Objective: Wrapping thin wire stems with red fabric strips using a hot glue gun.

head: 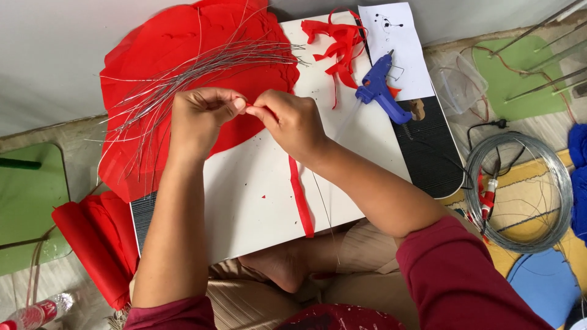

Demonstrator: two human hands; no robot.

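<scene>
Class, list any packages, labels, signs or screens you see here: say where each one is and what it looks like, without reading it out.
White paper sheet: top centre, behind the blue glue gun; rectangular, with small black ink marks.
Clear plastic bottle: bottom left corner on the floor; lying down, with a red and white label.
No screens or signs.

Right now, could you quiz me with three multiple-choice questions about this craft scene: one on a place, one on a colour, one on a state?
1. Where does the glue gun lie?
A. on the white board's far right part
B. on the lap
C. inside the wire coil

2. What colour is the ribbon strip?
A. blue
B. red
C. green

3. How are both hands placed?
A. apart
B. flat on the board
C. fingertips pinched together

Answers: 1 A, it lies beside red scraps. 2 B, plainly red. 3 C, left hand and right hand meet.
</scene>
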